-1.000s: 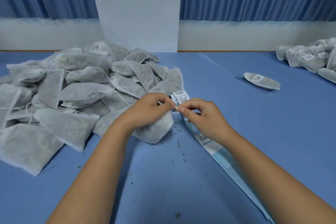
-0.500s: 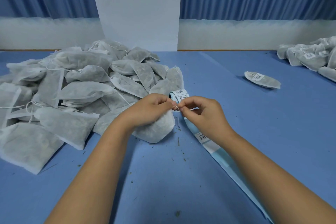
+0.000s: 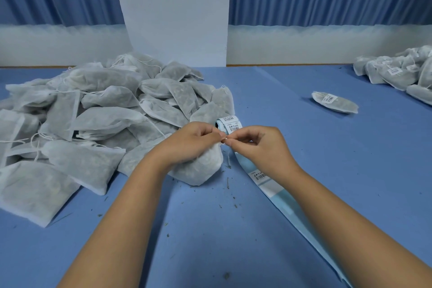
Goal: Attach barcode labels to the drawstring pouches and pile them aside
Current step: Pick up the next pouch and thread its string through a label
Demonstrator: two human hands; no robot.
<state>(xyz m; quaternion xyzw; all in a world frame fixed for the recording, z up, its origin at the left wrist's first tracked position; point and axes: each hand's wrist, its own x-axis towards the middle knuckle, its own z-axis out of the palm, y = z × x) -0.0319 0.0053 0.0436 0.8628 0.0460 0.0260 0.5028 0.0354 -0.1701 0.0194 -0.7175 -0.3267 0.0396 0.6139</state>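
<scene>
As left hand [image 3: 194, 139] and right hand [image 3: 257, 145] pinch one drawstring [image 3: 228, 159], unlabelled heap [image 3: 93, 119] at 10 o'clock outweighs labelled pile [image 3: 397, 72] at 2.

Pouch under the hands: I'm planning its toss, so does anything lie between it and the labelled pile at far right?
Yes. One lone labelled pouch lies on the table roughly on the line from the held pouch to the labelled pile. Nothing else visible there.
</scene>
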